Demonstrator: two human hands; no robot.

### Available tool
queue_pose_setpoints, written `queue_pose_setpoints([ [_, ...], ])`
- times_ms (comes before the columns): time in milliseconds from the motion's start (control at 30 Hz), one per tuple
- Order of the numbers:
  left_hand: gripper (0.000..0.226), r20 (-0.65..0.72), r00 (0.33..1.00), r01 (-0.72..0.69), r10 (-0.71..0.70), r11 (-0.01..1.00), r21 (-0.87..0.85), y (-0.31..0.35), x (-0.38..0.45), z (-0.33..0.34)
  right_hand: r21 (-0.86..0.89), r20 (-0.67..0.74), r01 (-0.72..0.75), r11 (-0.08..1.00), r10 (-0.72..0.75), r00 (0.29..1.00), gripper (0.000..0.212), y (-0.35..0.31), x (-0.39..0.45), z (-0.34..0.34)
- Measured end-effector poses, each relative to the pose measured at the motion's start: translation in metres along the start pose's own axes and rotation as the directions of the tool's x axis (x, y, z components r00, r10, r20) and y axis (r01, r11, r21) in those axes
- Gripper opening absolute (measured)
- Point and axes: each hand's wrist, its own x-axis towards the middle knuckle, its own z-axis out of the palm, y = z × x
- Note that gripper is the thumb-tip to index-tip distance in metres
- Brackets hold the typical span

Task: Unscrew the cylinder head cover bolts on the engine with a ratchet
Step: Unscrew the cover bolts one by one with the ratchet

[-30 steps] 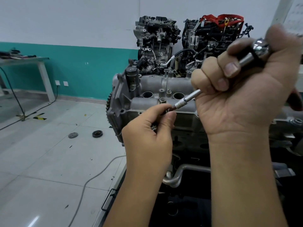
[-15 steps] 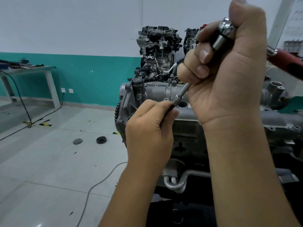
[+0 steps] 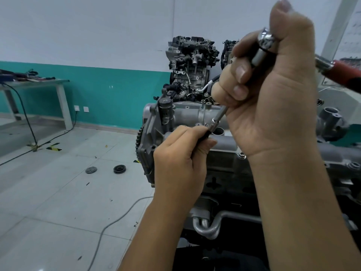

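Workshop floor (image 3: 48,202) of pale tile is running back to a white wall with a teal band (image 3: 109,90) along its lower part. Engine (image 3: 195,133) is sitting centre frame, grey cast metal, its cover (image 3: 187,114) lying across the top and facing up. Behind it, against the wall, a second engine (image 3: 190,61) is standing upright. Table (image 3: 39,83) is standing far left, carrying small clutter too blurred to name, with a black cable hanging off it to the floor. A grey cable (image 3: 117,220) is trailing across the tiles toward the engine.

Right hand (image 3: 273,90) is filling the upper right, fingers curling tight round the ratchet (image 3: 262,47), chrome head showing above the fist, red handle (image 3: 341,72) sticking out to the right. Extension bar (image 3: 219,116) is slanting down from that fist to the cover. Left hand (image 3: 179,153) is pinching the dark socket end where the bar is meeting the cover; the bolt beneath it cannot be made out.

Two dark discs (image 3: 105,169) are lying on the floor left of the engine.
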Motion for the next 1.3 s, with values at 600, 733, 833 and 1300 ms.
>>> queue_pose_setpoints([
  [600, 0.022, -0.096, 0.992, 0.085, -0.086, 0.996, -0.02, 0.008, 0.002, 0.004, -0.057, 0.047, 0.038, 0.998, -0.035, 0.998, 0.039, -0.005, -0.006, 0.004],
  [733, 0.025, -0.078, 0.989, 0.131, -0.123, 0.986, 0.104, 0.009, -0.01, 0.004, -0.032, 0.014, 0.029, 0.999, -0.029, 0.999, 0.039, -0.005, -0.005, 0.002],
  [833, 0.026, -0.056, 0.981, 0.19, -0.183, 0.967, 0.168, 0.011, -0.02, 0.004, -0.009, -0.013, 0.018, 1.0, -0.018, 1.0, 0.04, -0.006, -0.005, 0.0],
  [1300, 0.014, -0.001, 0.976, 0.216, -0.219, 0.96, 0.179, 0.008, -0.018, -0.002, -0.001, -0.055, 0.009, 1.0, -0.009, 0.998, 0.043, -0.006, -0.003, 0.003],
])
